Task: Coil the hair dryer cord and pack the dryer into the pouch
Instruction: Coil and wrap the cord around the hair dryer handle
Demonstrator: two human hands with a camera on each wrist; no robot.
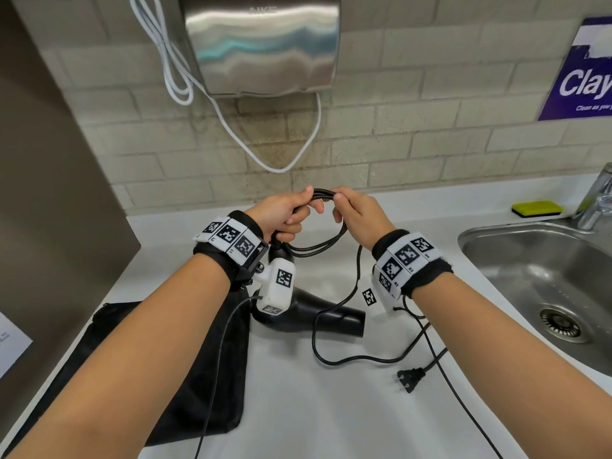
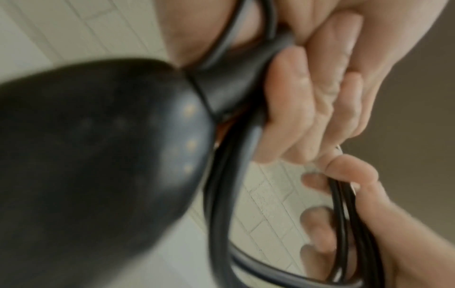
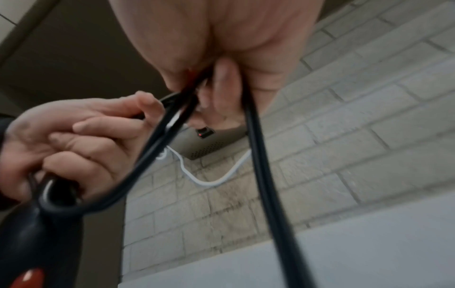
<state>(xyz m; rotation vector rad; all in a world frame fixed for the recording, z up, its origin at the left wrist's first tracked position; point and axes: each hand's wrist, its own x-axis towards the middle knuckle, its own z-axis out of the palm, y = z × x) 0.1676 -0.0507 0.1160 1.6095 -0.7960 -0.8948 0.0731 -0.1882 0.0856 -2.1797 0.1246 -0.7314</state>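
A black hair dryer hangs just above the white counter, nozzle pointing right. My left hand grips the top of its handle together with loops of the black cord. My right hand pinches the same loops at their top, close to the left fingers. The rest of the cord trails down across the counter to the plug. A flat black pouch lies on the counter under my left forearm. In the left wrist view the dryer body fills the left side, beside the left fingers.
A steel sink is set into the counter at the right, with a yellow sponge and a tap behind it. A steel hand dryer with a white cable hangs on the tiled wall. A brown panel stands at the left.
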